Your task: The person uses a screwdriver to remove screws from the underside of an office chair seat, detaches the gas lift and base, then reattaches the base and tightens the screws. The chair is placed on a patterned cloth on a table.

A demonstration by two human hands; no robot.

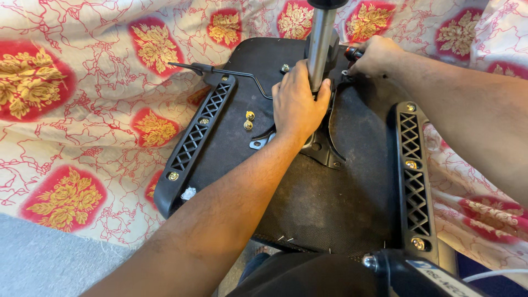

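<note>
My left hand (pixel 297 104) is clamped around the upright metal column (pixel 320 44); just right and farther, my right hand (pixel 374 55) grips a red-handled tool (pixel 353 53).

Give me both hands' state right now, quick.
Left hand: closed around the base of the metal cylinder on the upturned chair seat.
Right hand: closed on a red-and-black tool handle.
</note>
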